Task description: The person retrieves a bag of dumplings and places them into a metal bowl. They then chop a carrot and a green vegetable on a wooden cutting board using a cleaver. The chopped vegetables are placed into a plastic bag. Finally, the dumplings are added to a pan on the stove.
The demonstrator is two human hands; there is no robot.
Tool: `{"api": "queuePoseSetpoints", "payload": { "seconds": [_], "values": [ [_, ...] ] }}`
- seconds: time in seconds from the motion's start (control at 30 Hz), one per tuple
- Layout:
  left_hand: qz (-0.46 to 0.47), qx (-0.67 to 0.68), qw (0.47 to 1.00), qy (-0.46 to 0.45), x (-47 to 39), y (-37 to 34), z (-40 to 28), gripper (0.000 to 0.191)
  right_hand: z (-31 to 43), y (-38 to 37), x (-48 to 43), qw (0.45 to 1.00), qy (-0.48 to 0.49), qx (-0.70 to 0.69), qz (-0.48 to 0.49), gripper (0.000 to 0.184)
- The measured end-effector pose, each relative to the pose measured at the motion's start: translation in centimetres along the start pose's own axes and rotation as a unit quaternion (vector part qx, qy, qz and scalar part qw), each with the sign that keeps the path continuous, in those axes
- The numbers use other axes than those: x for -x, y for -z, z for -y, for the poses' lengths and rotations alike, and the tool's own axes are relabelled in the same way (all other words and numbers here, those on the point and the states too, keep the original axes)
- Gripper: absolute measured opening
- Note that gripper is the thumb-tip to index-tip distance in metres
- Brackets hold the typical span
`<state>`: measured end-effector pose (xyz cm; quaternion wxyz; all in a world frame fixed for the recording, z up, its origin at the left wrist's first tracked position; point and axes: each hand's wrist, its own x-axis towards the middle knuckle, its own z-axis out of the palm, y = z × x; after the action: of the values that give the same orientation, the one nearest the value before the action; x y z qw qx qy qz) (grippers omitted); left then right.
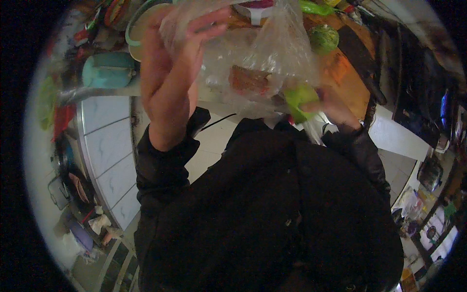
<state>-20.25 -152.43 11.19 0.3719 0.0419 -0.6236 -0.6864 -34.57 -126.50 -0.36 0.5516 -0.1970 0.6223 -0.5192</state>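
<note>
My left hand (189, 43) is raised at the upper left of the view, its fingers closed on the gathered upper part of a clear plastic bag (284, 47). The bag hangs in front of me, and a reddish-brown item (250, 80) shows in or behind it. At the bag's right side my right hand (328, 104) grips a light green vegetable or fruit (301, 98), blurred by motion. A round pale green vegetable (324, 38) lies beyond, on an orange-brown wooden board (346, 84).
A large dark-bladed knife (359, 58) lies along the board's right side. Green peppers (315, 7) and a white container (255, 12) are at the top. A turquoise container (107, 69) and a green-rimmed basin (133, 29) stand left. A dark appliance or stove surface is at right.
</note>
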Motion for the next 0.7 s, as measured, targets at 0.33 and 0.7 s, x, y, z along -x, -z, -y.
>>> {"api": "queuePoseSetpoints", "payload": {
  "seconds": [0.33,0.7],
  "values": [
    [0.337,-0.327,0.839,-0.273,9.3,-2.8,7.3,0.034,7.8,-4.8,-10.6,0.968,0.25,0.022,-0.025,0.038],
    [0.238,-0.72,0.648,-0.066,-0.1,-0.2,19.7,0.047,1.3,6.8,3.4,0.953,-0.093,0.021,-0.289,0.036]
  ]
}}
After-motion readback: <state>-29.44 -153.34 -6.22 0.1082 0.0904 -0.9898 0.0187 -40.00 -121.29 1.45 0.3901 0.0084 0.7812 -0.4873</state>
